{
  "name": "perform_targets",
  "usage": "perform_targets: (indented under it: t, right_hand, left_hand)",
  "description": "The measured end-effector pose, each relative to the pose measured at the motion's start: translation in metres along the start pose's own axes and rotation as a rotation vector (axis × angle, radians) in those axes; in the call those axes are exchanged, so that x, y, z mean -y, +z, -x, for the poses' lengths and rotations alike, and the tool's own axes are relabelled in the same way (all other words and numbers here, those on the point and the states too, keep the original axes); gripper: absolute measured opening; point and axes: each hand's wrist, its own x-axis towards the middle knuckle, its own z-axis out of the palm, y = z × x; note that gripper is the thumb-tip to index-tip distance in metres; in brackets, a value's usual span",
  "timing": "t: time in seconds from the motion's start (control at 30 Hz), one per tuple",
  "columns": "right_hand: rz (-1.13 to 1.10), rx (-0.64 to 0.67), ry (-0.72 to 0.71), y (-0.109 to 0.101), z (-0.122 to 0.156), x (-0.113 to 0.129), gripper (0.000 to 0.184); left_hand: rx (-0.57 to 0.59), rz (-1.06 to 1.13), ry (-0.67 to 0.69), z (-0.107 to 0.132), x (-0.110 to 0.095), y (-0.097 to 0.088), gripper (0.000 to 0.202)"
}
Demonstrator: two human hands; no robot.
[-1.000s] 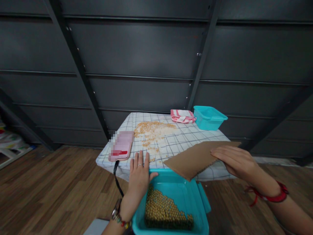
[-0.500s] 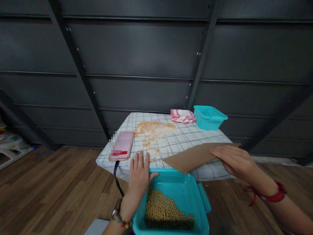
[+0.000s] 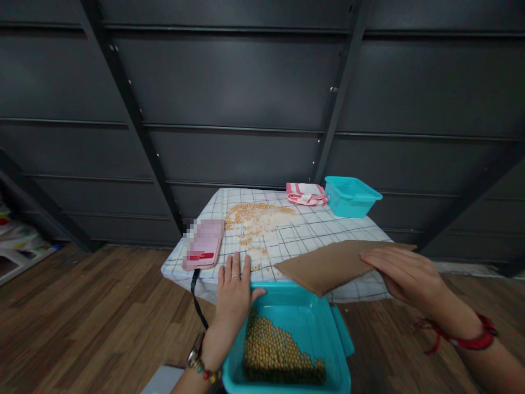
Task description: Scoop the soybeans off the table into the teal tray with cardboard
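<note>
A teal plastic tub (image 3: 328, 334) with a heap of yellow beans (image 3: 276, 353) inside is held against the near edge of a small table (image 3: 328, 224) covered in white checked cloth. My left hand (image 3: 234, 295) grips the tub's far left rim, fingers lying up on the cloth, thumb inside the tub. My right hand (image 3: 404, 272) holds a flat brown cardboard sheet (image 3: 328, 265) by its right end, low over the table's near right part; the sheet's left corner overlaps the tub's rim. Loose beans (image 3: 254, 219) lie scattered across the cloth.
A pink phone-like object (image 3: 204, 244) with a black strap lies at the table's left edge. At the far side sit a smaller teal tub (image 3: 350, 196) and a folded pink-and-white cloth (image 3: 307, 193). Dark metal wall panels stand behind; wooden floor surrounds the table.
My right hand and the cardboard have shifted slightly to the right and back from the tub. The left hand and tub have stayed put.
</note>
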Motion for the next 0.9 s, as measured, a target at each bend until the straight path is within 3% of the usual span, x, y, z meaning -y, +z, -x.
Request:
perform_targets:
  t: [0.47, 0.67, 0.9]
  right_hand:
    - [-0.04, 0.008, -0.056, -0.003, 0.0, 0.009, 0.033]
    - [-0.011, 0.006, -0.035, -0.002, -0.003, 0.006, 0.045]
    - [-0.094, 0.028, -0.048, -0.002, -0.004, 0.006, 0.047]
  left_hand:
    - [0.004, -0.013, 0.025, -0.001, 0.001, 0.001, 0.076]
    - [-0.002, -0.003, 0.013, 0.0, 0.001, 0.002, 0.074]
    - [-0.002, 0.006, 0.025, 0.001, 0.002, 0.003, 0.073]
